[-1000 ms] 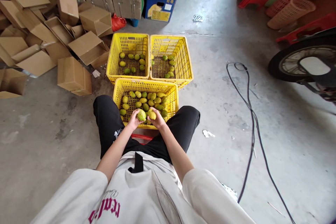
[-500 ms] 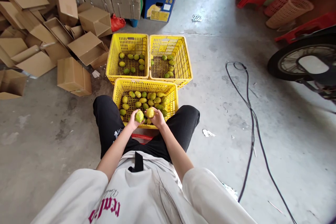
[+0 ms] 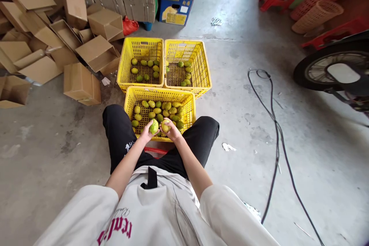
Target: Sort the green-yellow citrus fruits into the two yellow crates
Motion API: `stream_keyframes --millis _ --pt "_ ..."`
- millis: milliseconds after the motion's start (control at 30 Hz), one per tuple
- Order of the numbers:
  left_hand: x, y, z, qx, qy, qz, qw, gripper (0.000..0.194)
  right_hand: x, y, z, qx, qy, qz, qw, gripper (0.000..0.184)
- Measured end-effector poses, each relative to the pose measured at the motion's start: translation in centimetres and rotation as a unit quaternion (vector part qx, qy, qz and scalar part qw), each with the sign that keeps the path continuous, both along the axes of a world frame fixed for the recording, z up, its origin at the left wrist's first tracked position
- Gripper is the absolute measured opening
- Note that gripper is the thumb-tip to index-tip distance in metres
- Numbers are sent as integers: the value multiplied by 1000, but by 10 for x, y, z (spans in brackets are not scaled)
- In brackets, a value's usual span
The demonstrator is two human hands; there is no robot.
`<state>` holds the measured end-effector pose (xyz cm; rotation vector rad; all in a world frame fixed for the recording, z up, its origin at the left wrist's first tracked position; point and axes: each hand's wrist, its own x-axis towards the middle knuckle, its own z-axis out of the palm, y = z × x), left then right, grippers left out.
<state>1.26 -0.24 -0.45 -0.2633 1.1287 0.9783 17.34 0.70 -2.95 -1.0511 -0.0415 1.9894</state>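
My left hand point(image 3: 146, 134) is closed round a green-and-yellow lemon point(image 3: 153, 127). In my right hand point(image 3: 174, 133) is a yellower lemon point(image 3: 165, 125), its fingers wrapped about the far side. The two fruits are held close together over the near edge of the front yellow crate point(image 3: 129, 98), between my knees. Several yellow and green lemons point(image 3: 157, 110) lie on that crate's floor, partly hidden by my hands.
Behind the front crate stand a left yellow crate point(image 3: 122, 61) and a right yellow crate point(image 3: 205, 65), each with several lemons. Cardboard boxes point(image 3: 77, 80) are heaped at left. A black cable point(image 3: 277, 138) and a motorbike wheel point(image 3: 317, 71) are at right.
The lemon in my left hand has turned and shifted slightly right, and the one in my right hand has turned a little. The crates stay put.
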Motion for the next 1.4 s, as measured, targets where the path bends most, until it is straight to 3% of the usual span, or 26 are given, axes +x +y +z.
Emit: stream_keyframes --millis 400,500,667,933,1100,1400 --pt "-1 0 -1 23 16 14 1000 12 5 6 0 4 47 -87 995 31" --pt "-4 1 0 28 2 41 999 10 2 7 1 -9 40 -87 995 26" --pt "-6 1 1 23 -26 76 996 23 2 5 -1 -55 21 -98 994 16" --pt "-5 2 5 24 -12 39 999 19 4 4 -2 -42 43 -61 996 22" --pt "-5 3 10 9 -31 29 999 27 3 5 4 -51 37 -77 995 19" --pt "-5 2 9 9 12 38 999 10 1 6 6 -30 64 -81 994 22"
